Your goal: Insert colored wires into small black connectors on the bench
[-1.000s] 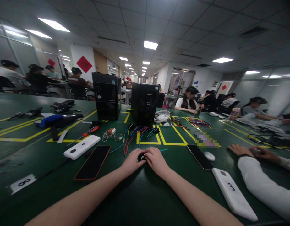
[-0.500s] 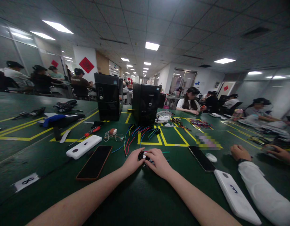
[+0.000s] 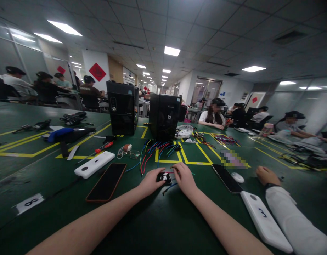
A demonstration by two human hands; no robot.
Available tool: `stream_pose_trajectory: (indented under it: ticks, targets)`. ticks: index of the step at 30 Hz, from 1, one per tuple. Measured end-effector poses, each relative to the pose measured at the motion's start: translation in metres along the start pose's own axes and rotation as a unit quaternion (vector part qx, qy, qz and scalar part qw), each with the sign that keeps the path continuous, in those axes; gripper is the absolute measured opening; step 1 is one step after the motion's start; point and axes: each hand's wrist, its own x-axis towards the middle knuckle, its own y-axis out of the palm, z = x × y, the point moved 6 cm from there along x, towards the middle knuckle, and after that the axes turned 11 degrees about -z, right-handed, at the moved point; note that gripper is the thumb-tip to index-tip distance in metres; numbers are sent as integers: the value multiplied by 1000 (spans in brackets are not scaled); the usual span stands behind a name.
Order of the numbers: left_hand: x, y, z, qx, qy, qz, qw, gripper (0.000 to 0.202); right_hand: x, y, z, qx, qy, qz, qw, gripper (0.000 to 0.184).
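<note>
A small black-and-white electrical part (image 3: 165, 178) lies in the grip of my left hand (image 3: 150, 181), whose thumb and fingers close around its left side. Just to its right, my right hand (image 3: 185, 180) has its fingertips pinched together at a thin red wire (image 3: 170, 172) that runs from the part. A blue wire (image 3: 170, 188) with a dark end lies below the right fingers. Beyond both hands, several loose coloured wires (image 3: 148, 156) are spread over the green table (image 3: 152, 226).
Two black computer cases (image 3: 164, 117) stand ahead. To the left are a phone (image 3: 107, 182), a white power bank (image 3: 94, 165), a red-handled screwdriver (image 3: 104, 147) and glasses (image 3: 128, 153). On the right lie another phone (image 3: 227, 179), a white mouse (image 3: 237, 177) and a co-worker's hand (image 3: 268, 175).
My right hand has shifted right, away from the left hand, uncovering the black-and-white part and the blue wire. My left hand stays on the part. The co-worker's nearer hand has moved slightly left.
</note>
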Motion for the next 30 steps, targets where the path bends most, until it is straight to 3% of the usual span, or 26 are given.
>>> stream_pose_trajectory:
  ticks: [3, 5, 9, 12, 15, 22, 30]
  targets:
    - [0, 1, -1, -4, 10, 4, 1000, 52, -3, 3, 19, 29, -74, 71, 994, 17]
    - [0, 1, -1, -4, 11, 6, 1000, 54, -5, 7, 26, 31, -87, 94, 991, 17]
    - [1, 2, -1, 5, 7, 3, 1000, 58, -1, 18, 12, -5, 23, 39, 999, 18]
    - [1, 2, 0, 12, -3, 6, 1000, 58, -2, 35, 0, -15, 80, 57, 995, 12]
    - [1, 2, -1, 13, -5, 7, 1000, 58, -3, 45, -5, -14, 101, 58, 993, 10]
    - [2, 1, -4, 21, 11, -2, 1000, 60, -4, 40, -6, 17, 120, -12, 993, 10]
    - [3, 3, -5, 11, 4, 16, 1000, 64, -7, 41, -13, 56, 163, -19, 985, 11]
